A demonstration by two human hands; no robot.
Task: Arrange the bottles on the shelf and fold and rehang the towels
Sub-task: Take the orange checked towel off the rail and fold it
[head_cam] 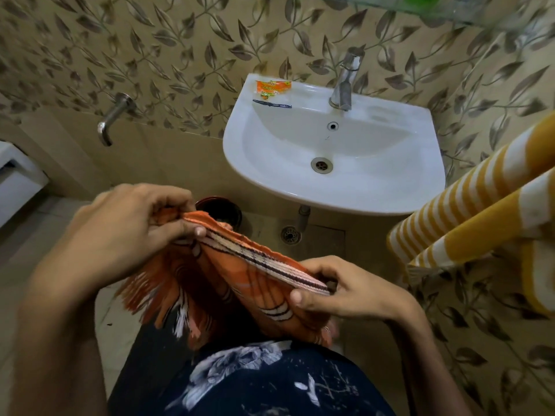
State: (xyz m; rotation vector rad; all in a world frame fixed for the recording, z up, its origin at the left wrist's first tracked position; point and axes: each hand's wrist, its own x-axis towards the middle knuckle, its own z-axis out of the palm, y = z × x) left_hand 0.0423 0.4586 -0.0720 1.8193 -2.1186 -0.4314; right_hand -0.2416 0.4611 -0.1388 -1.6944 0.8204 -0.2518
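Pinching the orange towel's (228, 283) striped hem in both grips, left hand (132, 226) and right hand (339, 289), I should pull it taut, edges matched, before folding.

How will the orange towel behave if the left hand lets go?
Probably floppy: the orange towel sags between the left hand and right hand, fringe dangling. It looks thin and light, so the freed end would likely drop and unfold. Pinched cloth seems unlikely to slip.
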